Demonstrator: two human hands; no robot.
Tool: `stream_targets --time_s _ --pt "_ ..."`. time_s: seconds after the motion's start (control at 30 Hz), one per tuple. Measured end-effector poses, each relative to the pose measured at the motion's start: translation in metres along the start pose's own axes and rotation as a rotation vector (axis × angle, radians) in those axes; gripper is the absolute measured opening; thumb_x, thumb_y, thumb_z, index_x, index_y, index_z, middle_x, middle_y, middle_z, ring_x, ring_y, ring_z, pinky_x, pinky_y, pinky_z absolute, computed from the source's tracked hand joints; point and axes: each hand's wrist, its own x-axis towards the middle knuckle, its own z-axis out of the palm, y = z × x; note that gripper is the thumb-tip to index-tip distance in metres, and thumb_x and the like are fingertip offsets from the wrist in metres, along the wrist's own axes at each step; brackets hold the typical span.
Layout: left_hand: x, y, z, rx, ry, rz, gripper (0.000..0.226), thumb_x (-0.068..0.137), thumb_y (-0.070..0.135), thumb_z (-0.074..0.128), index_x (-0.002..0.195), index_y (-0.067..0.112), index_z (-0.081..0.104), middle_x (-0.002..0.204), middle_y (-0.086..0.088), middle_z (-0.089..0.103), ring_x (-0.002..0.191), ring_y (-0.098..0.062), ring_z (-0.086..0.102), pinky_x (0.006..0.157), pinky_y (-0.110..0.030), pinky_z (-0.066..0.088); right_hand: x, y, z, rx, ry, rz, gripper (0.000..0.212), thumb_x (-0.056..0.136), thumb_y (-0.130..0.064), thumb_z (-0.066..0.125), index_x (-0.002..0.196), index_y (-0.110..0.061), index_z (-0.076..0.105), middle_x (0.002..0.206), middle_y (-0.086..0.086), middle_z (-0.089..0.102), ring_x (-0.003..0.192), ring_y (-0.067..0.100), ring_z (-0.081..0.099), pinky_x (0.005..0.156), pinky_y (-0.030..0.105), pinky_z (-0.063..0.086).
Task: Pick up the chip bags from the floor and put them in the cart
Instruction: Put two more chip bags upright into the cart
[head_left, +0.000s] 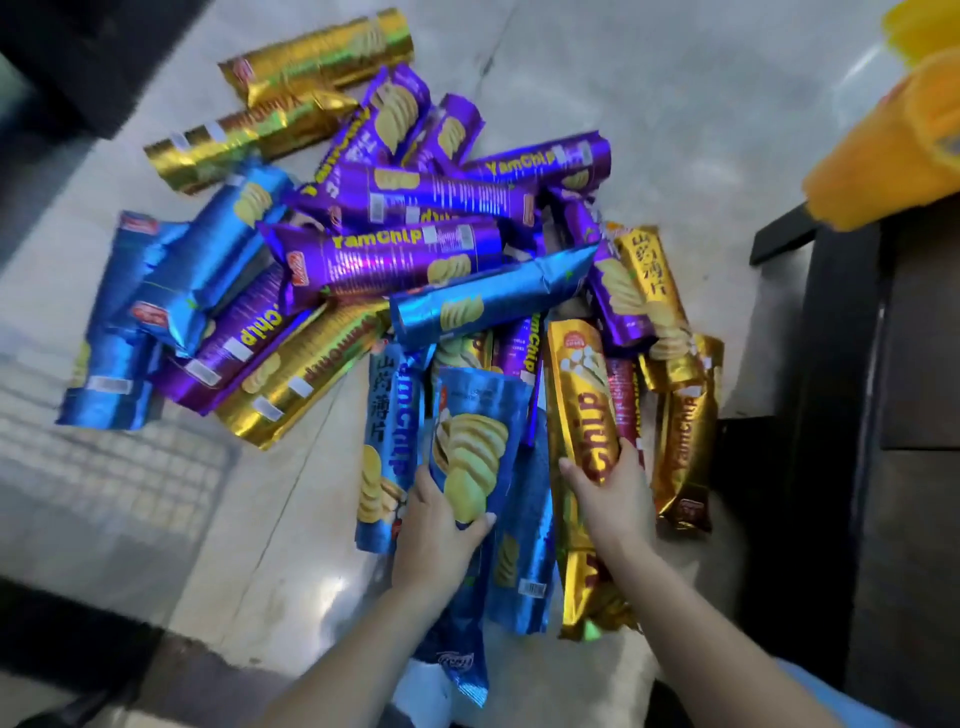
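Note:
A heap of long foil chip bags in purple (395, 254), blue (208, 270) and gold (317, 52) lies on the pale floor (649, 104). My left hand (436, 525) grips a blue chip bag (475, 441) near its middle, at the near edge of the heap. To its right, my right hand (613, 493) grips a gold chip bag (576, 395), its fingers curled round the bag. Other blue and gold bags lie beneath and beside both held bags. No cart can be told for sure.
A wire grid (104, 467) shows at the lower left, its nature unclear. Dark furniture (883, 415) stands along the right side. A yellow object (893, 150) hangs at the upper right. Another dark shape (78, 47) fills the upper left corner.

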Motion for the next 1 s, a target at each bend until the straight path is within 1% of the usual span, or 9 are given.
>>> stream_targets --time_s 0.27,0.37,0.47,0.53,0.6,0.7,0.83,0.93,1.0 --pt "-0.128 0.118 -0.172 -0.161 0.090 -0.040 0.082 0.076 0.038 0.073 0.134 0.006 0.025 0.131 -0.008 0.049 0.116 -0.030 0.053 0.085 -0.032 0.044 -0.158 -0.112 -0.115 -0.054 -0.042 -0.195 0.079 0.075 -0.054 0.067 0.140 -0.024 0.034 0.133 0.000 0.052 0.123 0.020 0.050 0.100 0.045 0.047" --pt "-0.184 0.144 -0.242 -0.267 0.112 -0.052 0.083 0.075 0.042 0.073 0.134 0.009 0.024 0.124 -0.007 0.053 0.113 -0.029 0.055 0.084 -0.034 0.045 -0.226 -0.165 -0.153 -0.062 -0.068 -0.288 0.072 0.077 -0.050 0.068 0.137 -0.023 0.039 0.126 -0.002 0.057 0.116 0.019 0.055 0.093 0.039 0.049" --pt "-0.237 0.160 -0.315 -0.335 0.150 -0.016 0.082 0.063 0.050 0.078 0.123 0.010 0.040 0.112 -0.005 0.058 0.108 -0.026 0.057 0.083 -0.033 0.044 -0.290 -0.215 -0.178 -0.076 -0.107 -0.408 0.075 0.075 -0.052 0.068 0.136 -0.020 0.039 0.127 -0.001 0.057 0.116 0.021 0.055 0.090 0.035 0.047" --pt "-0.269 0.164 -0.361 -0.370 0.197 0.028 0.087 0.050 0.064 0.077 0.118 0.018 0.048 0.109 0.001 0.060 0.107 -0.021 0.059 0.085 -0.031 0.044 -0.333 -0.248 -0.188 -0.042 -0.141 -0.492 0.075 0.073 -0.053 0.066 0.134 -0.018 0.042 0.124 0.003 0.059 0.115 0.025 0.056 0.092 0.038 0.047" --pt "-0.305 0.166 -0.408 -0.421 0.239 0.082 0.076 0.056 0.061 0.078 0.116 0.023 0.048 0.107 0.007 0.059 0.105 -0.013 0.059 0.085 -0.027 0.041 -0.379 -0.282 -0.192 -0.012 -0.171 -0.582 0.075 0.071 -0.054 0.065 0.133 -0.020 0.041 0.122 0.004 0.061 0.115 0.027 0.056 0.094 0.041 0.047" --pt "-0.360 0.157 -0.475 -0.486 0.375 0.134 0.074 0.057 0.055 0.075 0.118 0.022 0.049 0.110 0.003 0.058 0.103 -0.015 0.057 0.081 -0.026 0.037 -0.448 -0.332 -0.189 -0.028 -0.231 -0.740 0.072 0.075 -0.049 0.067 0.134 -0.018 0.042 0.125 0.005 0.059 0.118 0.028 0.055 0.096 0.039 0.045" --pt "-0.435 0.109 -0.549 -0.589 0.573 0.119 0.060 0.063 0.049 0.079 0.109 0.025 0.050 0.106 0.001 0.061 0.102 -0.022 0.059 0.082 -0.034 0.046 -0.537 -0.375 -0.157 -0.054 -0.312 -0.944 0.068 0.072 -0.051 0.067 0.126 -0.016 0.046 0.113 0.009 0.063 0.106 0.030 0.061 0.089 0.040 0.049" --pt "-0.494 0.049 -0.584 -0.692 0.665 -0.037 0.073 0.061 0.061 0.075 0.112 0.020 0.044 0.103 0.003 0.057 0.096 -0.020 0.057 0.068 -0.029 0.044 -0.610 -0.387 -0.122 -0.113 -0.432 -1.055 0.069 0.078 -0.050 0.067 0.134 -0.019 0.041 0.120 0.003 0.059 0.107 0.025 0.060 0.087 0.037 0.051" --pt "-0.524 0.000 -0.598 -0.705 0.725 -0.112 0.096 0.047 0.076 0.071 0.121 0.020 0.045 0.112 0.001 0.060 0.100 -0.020 0.059 0.078 -0.036 0.049 -0.658 -0.387 -0.095 -0.159 -0.511 -1.104 0.072 0.080 -0.049 0.066 0.138 -0.019 0.037 0.122 0.003 0.058 0.107 0.025 0.061 0.086 0.037 0.051"
